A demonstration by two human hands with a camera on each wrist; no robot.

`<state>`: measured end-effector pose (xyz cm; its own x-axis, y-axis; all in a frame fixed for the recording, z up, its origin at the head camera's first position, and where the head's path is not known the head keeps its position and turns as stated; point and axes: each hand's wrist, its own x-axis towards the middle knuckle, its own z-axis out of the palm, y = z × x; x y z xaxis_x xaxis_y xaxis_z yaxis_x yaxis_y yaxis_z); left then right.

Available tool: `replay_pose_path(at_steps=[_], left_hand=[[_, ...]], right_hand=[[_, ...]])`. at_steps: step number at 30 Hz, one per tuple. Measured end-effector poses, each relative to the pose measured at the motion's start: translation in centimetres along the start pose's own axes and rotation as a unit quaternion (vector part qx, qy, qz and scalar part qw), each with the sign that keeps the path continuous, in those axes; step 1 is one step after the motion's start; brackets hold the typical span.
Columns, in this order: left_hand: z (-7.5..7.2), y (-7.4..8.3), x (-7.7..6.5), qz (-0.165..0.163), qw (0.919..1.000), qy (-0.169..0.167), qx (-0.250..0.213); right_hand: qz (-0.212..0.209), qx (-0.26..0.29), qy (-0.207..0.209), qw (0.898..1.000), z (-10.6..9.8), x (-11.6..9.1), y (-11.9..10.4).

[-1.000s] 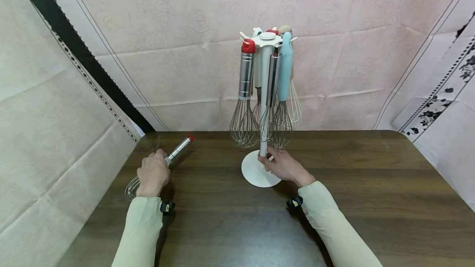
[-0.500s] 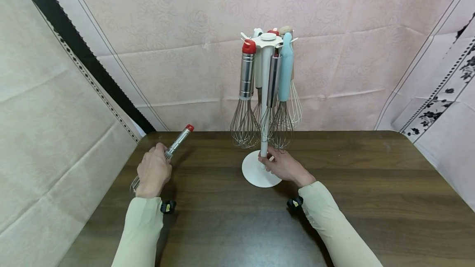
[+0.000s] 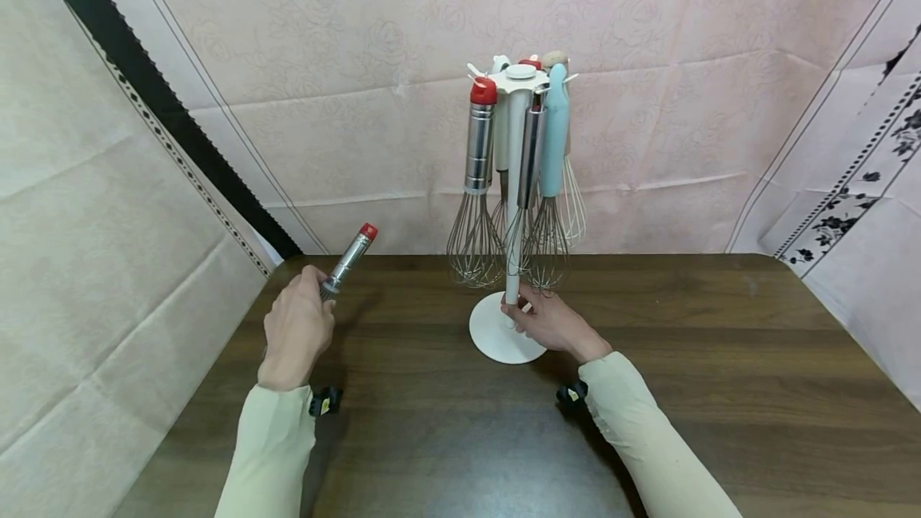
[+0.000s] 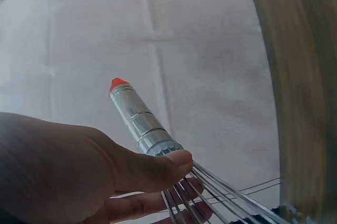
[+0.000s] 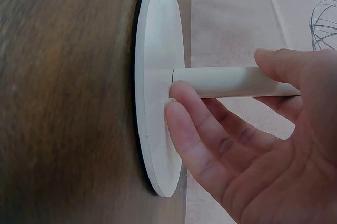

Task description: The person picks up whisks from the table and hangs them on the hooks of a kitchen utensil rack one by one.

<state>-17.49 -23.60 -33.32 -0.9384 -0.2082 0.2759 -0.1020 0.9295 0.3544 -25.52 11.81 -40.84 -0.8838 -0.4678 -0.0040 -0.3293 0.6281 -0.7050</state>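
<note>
My left hand (image 3: pixel 297 330) holds a whisk (image 3: pixel 348 260) above the table's left side. The whisk has a silver handle with a red tip, which points up and away. In the left wrist view, my thumb and fingers pinch its wires (image 4: pixel 208 188) just below the handle; in the head view my hand hides most of the wires. A white whisk stand (image 3: pixel 496 342) stands upright on its round base. My right hand (image 3: pixel 550 320) grips its pole (image 5: pixel 216 81) low down, with two fingertips against the base in the right wrist view.
Several whisks hang from the stand's top, among them a silver one with a red cap (image 3: pixel 480 142) and a light blue one (image 3: pixel 555 134). The brown wooden table (image 3: pixel 705 358) ends at a pale patterned cloth (image 3: pixel 345 62) behind it.
My left hand has lifted the whisk off the table, and its red tip has risen as the handle tilts up. My right hand stays in place on the pole.
</note>
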Motion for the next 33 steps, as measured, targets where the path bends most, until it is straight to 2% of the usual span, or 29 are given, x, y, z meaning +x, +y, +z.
replay_pose_path(at_steps=[14,33], left_hand=[[-1.4,1.5,-0.7,0.001,0.9998,0.002,-0.020],[-3.1,4.5,-2.2,0.003,0.9988,0.018,-0.046]], right_hand=[[0.008,0.000,-0.002,1.000,0.1,-0.1,-0.2],[0.008,0.004,0.001,1.000,0.1,-0.3,-0.3]])
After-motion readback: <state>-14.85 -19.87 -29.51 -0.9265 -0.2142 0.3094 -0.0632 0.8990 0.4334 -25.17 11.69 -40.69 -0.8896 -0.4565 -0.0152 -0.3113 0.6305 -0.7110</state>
